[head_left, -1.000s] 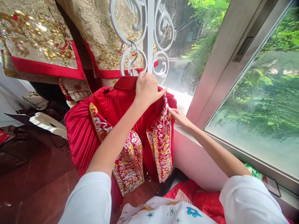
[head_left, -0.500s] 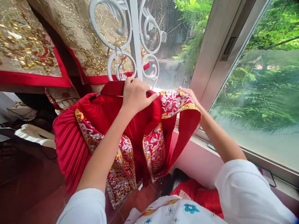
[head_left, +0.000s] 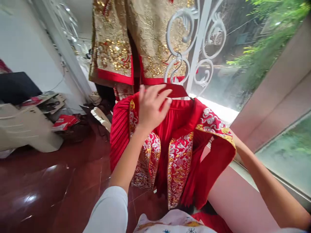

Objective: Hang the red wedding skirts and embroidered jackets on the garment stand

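Fingers of the person's left hand are spread and loosely bent in front of the left end of a dark red hanger, with no clear grip on anything; those of the right hand are hidden behind an embroidered panel, so whether they pinch it or merely prop it cannot be told. Between the two arms is the red garment, below the hanger, whose hook overlaps the white scrollwork near the window. Its pleated cloth looks soft, thin and rather slick, likely to slide through a loose hold and to crease if bunched. Panels crusted with gold and silver thread seem heavier and stiffer: the one at the right hand bends outward in a broad curve (its plain red inner side shows beneath) where the pleats simply droop. Metallic stitching probably snags easily, so a plain edge or the smooth lining makes a kinder place for fingertips than the raised pattern. For the whole weight, the firm body of the hanger would serve best, while the panel is better supported from beneath with a flat palm.
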### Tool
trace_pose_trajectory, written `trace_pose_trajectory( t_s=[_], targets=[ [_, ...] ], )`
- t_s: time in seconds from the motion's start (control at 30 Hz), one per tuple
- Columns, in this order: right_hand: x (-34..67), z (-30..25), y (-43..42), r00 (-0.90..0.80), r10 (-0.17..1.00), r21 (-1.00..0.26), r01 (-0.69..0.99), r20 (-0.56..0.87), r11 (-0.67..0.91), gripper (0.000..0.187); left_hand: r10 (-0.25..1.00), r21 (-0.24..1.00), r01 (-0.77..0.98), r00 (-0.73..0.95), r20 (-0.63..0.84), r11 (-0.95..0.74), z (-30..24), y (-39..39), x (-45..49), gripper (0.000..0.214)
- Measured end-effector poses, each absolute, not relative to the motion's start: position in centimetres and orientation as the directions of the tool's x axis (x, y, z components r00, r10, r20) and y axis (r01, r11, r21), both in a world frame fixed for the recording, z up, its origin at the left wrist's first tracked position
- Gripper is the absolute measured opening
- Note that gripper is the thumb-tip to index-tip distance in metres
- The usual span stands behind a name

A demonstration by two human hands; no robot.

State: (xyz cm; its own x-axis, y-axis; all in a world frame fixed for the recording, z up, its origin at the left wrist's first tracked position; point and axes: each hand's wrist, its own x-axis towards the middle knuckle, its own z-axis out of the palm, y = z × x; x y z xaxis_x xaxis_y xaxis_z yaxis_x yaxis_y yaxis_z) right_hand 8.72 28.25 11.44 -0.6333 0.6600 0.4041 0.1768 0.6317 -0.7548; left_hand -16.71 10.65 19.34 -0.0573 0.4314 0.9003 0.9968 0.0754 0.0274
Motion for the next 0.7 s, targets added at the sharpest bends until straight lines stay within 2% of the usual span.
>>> trace_pose_trajectory(
  t_s=[0.13,0.2,0.23,0.27,0.33,0.4,0.47,0.5,0.53,0.57,0.63,0.7],
  targets=[
    [9.7,10.3,28.3,-0.626,0.687,-0.794,0.174,0.368,0.583,0.031,0.219,0.25,0.933,-0.308,0.926,0.257,17.4,3.9,-23.5,0.032],
    [9.9,9.9,28.5,-0.623,0.688,-0.784,0.185,0.372,0.592,0.034,0.091,0.378,0.858,-0.432,0.897,0.349,15.5,1.9,-24.8,0.027],
    [10.0,9.9,28.8,-0.625,0.684,-0.763,0.21,0.376,0.611,0.034,0.078,0.447,0.819,-0.504,0.86,0.359,14.4,1.3,-24.6,0.025],
    [10.0,10.1,29.1,-0.62,0.684,-0.729,0.25,0.385,0.637,0.032,0.109,0.515,0.784,-0.579,0.808,0.346,13.1,1.1,-24.1,0.024],
    [9.9,11.3,29.7,-0.548,0.706,-0.622,0.376,0.449,0.687,0.028,0.281,0.647,0.72,-0.694,0.663,0.25,10.3,1.4,-22.5,0.023],
    [9.3,13.4,29.5,-0.383,0.692,-0.495,0.498,0.612,0.712,0.025,0.434,0.762,0.629,-0.735,0.521,0.151,7.7,2.3,-20.9,0.027],
    [7.5,16.2,28.0,-0.222,0.544,-0.375,0.518,0.809,0.769,0.021,0.548,0.853,0.519,-0.73,0.408,0.057,5.8,2.9,-20.2,0.032],
    [6.1,17.7,26.7,-0.184,0.439,-0.307,0.485,0.88,0.819,0.019,0.597,0.89,0.455,-0.717,0.36,0.009,5.2,3.0,-20.1,0.032],
    [4.3,19.0,25.2,-0.221,0.315,-0.202,0.418,0.923,0.885,0.019,0.632,0.918,0.395,-0.704,0.322,-0.028,4.8,2.7,-20.1,0.031],
    [2.3,20.3,23.6,-0.31,0.198,-0.086,0.341,0.93,0.936,0.022,0.644,0.935,0.352,-0.705,0.297,-0.046,4.7,2.2,-20.3,0.031],
    [-2.2,22.0,20.6,-0.519,-0.052,0.15,0.148,0.853,0.978,0.027,0.595,0.946,0.322,-0.752,0.283,-0.043,5.4,0.2,-20.6,0.035],
    [-6.6,22.9,18.6,-0.669,-0.148,0.24,0.046,0.728,0.97,0.031,0.479,0.933,0.36,-0.814,0.328,-0.027,7.5,-2.7,-21.1,0.037]
  ],
)
